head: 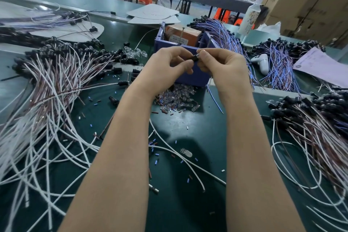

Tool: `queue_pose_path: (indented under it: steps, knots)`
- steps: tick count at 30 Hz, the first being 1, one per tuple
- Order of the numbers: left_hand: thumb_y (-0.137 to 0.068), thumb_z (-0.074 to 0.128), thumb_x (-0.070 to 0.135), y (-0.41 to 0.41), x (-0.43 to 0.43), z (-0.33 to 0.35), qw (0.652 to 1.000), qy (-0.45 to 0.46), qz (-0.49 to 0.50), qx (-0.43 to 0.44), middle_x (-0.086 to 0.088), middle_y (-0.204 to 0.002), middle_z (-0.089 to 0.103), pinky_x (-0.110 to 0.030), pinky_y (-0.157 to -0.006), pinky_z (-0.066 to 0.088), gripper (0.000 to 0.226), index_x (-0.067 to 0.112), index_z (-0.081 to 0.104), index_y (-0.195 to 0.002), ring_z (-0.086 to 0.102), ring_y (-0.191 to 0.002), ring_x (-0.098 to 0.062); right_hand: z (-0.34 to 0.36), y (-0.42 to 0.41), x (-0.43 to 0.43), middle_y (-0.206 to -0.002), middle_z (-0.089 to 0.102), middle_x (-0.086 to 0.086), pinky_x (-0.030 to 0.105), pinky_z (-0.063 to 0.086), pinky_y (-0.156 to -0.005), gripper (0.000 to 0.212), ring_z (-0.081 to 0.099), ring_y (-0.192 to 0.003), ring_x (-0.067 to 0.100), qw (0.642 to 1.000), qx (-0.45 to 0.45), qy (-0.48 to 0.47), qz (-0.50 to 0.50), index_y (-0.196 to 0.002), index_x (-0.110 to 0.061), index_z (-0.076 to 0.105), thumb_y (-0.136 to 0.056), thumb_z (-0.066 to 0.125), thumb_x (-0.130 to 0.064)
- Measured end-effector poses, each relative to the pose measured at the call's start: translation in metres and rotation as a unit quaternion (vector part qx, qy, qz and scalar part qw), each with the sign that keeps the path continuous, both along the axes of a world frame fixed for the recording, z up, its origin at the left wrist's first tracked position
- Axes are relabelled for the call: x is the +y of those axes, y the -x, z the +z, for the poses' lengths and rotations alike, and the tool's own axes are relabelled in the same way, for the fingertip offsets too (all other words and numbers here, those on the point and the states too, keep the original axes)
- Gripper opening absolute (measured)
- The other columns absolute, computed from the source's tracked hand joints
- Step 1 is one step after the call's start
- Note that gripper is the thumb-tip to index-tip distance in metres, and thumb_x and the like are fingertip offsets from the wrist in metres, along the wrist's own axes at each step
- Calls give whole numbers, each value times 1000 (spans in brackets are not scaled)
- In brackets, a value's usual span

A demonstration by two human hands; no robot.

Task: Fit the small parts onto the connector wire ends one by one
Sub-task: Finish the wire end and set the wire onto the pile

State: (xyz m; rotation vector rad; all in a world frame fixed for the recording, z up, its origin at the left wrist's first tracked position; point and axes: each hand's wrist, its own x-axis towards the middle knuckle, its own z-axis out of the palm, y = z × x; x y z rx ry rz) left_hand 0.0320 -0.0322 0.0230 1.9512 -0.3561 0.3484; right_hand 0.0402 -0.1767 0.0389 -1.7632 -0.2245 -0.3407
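Fingertips do all the work here: the left hand [173, 63] and the right hand [225, 65] meet in the air in front of a blue bin [190, 79], and between them sits one small black part [194, 58]. Both grips are closed on it. The left grip pinches its body between thumb and forefinger, and the right grip pinches the end that faces it.

The part looks like hard plastic, very light and smooth, so it will likely slip or spin rather than resist. It is best held by its barrel, close to the open end, with the push going straight along its length. A blue wire [216, 101] trails down below the right wrist to the green surface [178, 203]. It looks thin and limp, so it would buckle if pushed from far back, and a hold right behind the tip seems wiser. The clear bulbs [177, 100] heaped by the bin are probably brittle and should not be squeezed hard.

The joint itself is covered by the fingers. I cannot tell whether the right grip also holds a bulb, or whether the blue wire runs up into the part. The wire bundles [56, 81] at the sides run off the edges.
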Motion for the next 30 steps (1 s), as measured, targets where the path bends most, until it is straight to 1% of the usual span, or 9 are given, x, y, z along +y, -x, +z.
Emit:
queue_pose_path:
  steps: [4, 8, 11, 16, 18, 22, 25, 27, 30]
  knots:
    - [-93, 60, 19, 0, 0, 2, 1000, -15, 7, -23, 7, -77, 71, -15, -71, 43, 7, 19, 66, -96, 60, -75, -5, -3, -3, 2, -62, 65, -3, 20, 52, -67, 11, 59, -58, 6, 997, 36, -72, 20, -78, -14, 67, -88, 65, -9]
    - [-92, 59, 17, -1, -2, 1, 998, -48, 29, -19, 9, -72, 68, -20, -68, 46, 8, 17, 67, -96, 63, -76, -12, -9, -6, 4, -64, 63, 1, 24, 51, -71, 13, 57, -62, 10, 996, 43, -70, 24, -76, -13, 66, -88, 65, -8]
    - [-92, 59, 17, -1, -2, 0, 997, -72, 37, -10, 8, -73, 68, -15, -66, 45, 7, 19, 66, -93, 61, -71, -9, -15, -7, 7, -68, 63, 4, 27, 50, -72, 12, 57, -66, 13, 994, 60, -83, 27, -78, -12, 66, -89, 63, -9]
    - [-90, 62, 21, -3, -9, 5, 995, -67, 68, -17, -3, -88, 73, -30, -82, 51, 14, 15, 70, -100, 67, -86, -16, -15, -4, 13, -76, 68, 7, 36, 56, -81, 9, 65, -76, 21, 997, 36, -59, 24, -83, -14, 63, -90, 62, -8]
    - [-90, 63, 26, -3, -13, 8, 996, -69, 61, -3, -1, -88, 72, -31, -81, 50, 17, 21, 68, -105, 65, -86, -16, -10, -5, 10, -79, 66, 8, 36, 57, -80, 12, 65, -75, 19, 999, 4, -41, -1, -82, -15, 62, -91, 61, -7]
    - [-96, 55, 22, 2, -7, 6, 996, -34, 19, 74, 6, -66, 64, -25, -68, 46, 8, 21, 62, -95, 62, -69, -8, -5, -12, -14, -75, 62, 0, 17, 51, -61, 16, 58, -59, 3, 982, -12, -132, -131, -82, -17, 55, -95, 54, -10]
    - [-97, 52, 22, 2, 10, 5, 993, -33, 37, 108, 7, -58, 54, -18, -61, 44, 19, 19, 66, -85, 56, -51, 2, -10, -21, -41, -89, 63, 7, 21, 47, -64, 7, 56, -69, 10, 950, 30, -179, -255, -93, -13, 53, -97, 48, -14]
    - [-97, 52, 23, 3, 17, 6, 989, -43, 69, 120, 6, -59, 52, -9, -49, 38, 21, 16, 68, -86, 49, -40, 6, -18, -25, -53, -101, 60, 9, 28, 46, -74, 8, 55, -82, 17, 933, 59, -137, -328, -101, -11, 51, -95, 46, -12]
    - [-97, 51, 23, 3, 16, 10, 989, -43, 89, 106, 4, -60, 49, -6, -39, 30, 21, 16, 67, -85, 43, -34, 5, -21, -22, -51, -112, 58, 9, 36, 46, -94, 24, 56, -102, 24, 938, 57, 36, -341, -115, -7, 52, -92, 45, -9]
